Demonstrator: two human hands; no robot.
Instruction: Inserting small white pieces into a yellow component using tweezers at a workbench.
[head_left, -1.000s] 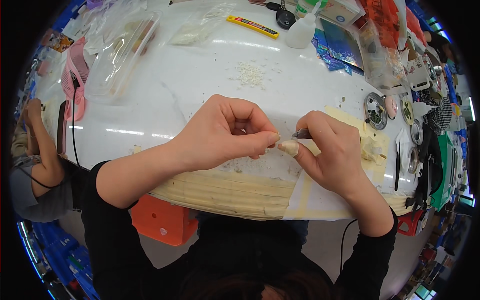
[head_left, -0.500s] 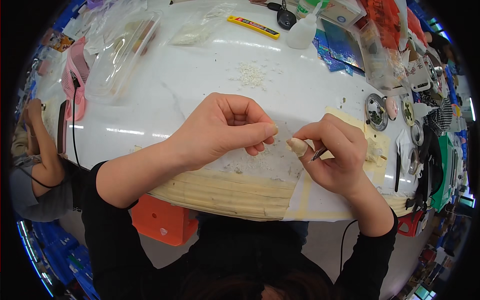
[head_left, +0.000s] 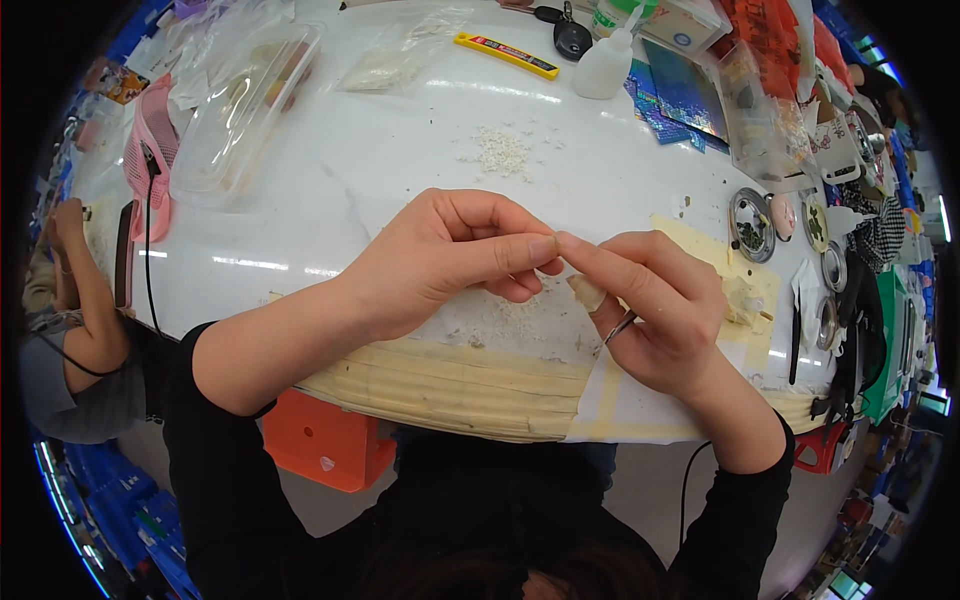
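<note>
My left hand is above the table near its front edge, thumb and index finger pressed together. Whatever is pinched there is too small to make out. The extended index finger of my right hand meets the left thumb and fingertip. Pale tape or a finger cover wraps the right thumb. A slim metal tool is tucked in the right hand's bent fingers; only its narrow end shows, so its kind is unclear. Beneath the hands lie white crumbs, and a pile of small white bits lies farther back.
A yellow cutter-blade case, a white squeeze bottle and blue shiny sheets are at the back. At right stand round metal dishes and black tweezers. A clear plastic box is left. Another person's arm shows far left.
My right index finger has straightened and moved left to touch the left fingertips. The metal tool has turned within the right hand. My left hand has barely moved.
</note>
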